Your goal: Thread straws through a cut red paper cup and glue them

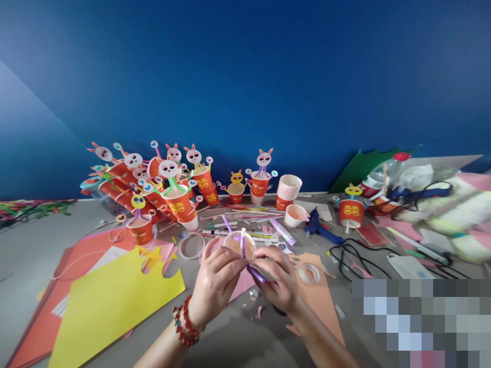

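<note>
Near the middle of the table, both hands meet at a paper cup (pixel 229 246) whose open mouth faces up. My left hand (pixel 217 273) is closed at the cup's near rim, its fingertips pinching by a purple straw (pixel 243 244) with a white tip. Another purple piece (pixel 226 223) rises from the cup's far left side. My right hand (pixel 278 278) is closed, with a purple straw end (pixel 256 274) sticking out below its fingertips. The fingers hide most of the cup's lower part, and the exact grip points are covered.
Finished red cups with animal faces (pixel 178 204) crowd the back left. A stack of cups (pixel 288 191), a blue glue gun (pixel 320 227) and black cable (pixel 345 255) lie right. Yellow paper (pixel 115 306) covers the left front; tape rolls (pixel 192 246) and pens (pixel 245 235) lie around.
</note>
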### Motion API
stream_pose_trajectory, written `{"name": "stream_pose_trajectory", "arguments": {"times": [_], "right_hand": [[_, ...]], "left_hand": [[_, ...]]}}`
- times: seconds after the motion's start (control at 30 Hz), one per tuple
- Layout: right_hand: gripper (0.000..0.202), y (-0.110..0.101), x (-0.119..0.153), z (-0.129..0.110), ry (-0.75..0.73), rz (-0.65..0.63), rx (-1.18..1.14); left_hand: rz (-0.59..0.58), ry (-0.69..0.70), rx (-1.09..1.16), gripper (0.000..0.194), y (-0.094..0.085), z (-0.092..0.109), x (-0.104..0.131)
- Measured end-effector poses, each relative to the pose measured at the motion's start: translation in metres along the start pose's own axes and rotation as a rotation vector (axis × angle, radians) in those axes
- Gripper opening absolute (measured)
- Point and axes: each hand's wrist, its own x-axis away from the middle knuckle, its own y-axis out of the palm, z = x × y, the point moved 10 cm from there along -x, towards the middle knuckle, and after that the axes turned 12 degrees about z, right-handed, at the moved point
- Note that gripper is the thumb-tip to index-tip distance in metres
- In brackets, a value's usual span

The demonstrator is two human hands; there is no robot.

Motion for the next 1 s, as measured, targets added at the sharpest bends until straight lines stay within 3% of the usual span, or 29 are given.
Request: {"name": "stream_pose_trajectory", "arguments": {"times": [0.2,0.53,0.73,1.0], "right_hand": [[0.023,0.009,0.002,0.009,0.059,-0.074,-0.056],[0.027,0.008,0.004,-0.002,-0.07,-0.074,-0.018],[0.02,0.006,0.002,-0.01,-0.095,-0.052,0.005],[0.022,0.009,0.005,-0.007,-0.117,-0.068,0.031]], "left_hand": [[0.034,0.056,-0.07,0.028,-0.003,0.001,0.003],[0.152,0.045,-0.238,0.022,-0.006,-0.006,0.014],[0.114,0.0,-0.337,0.019,-0.005,-0.007,0.013],[0.107,-0.05,-0.225,0.017,-0.003,-0.004,0.006]]}}
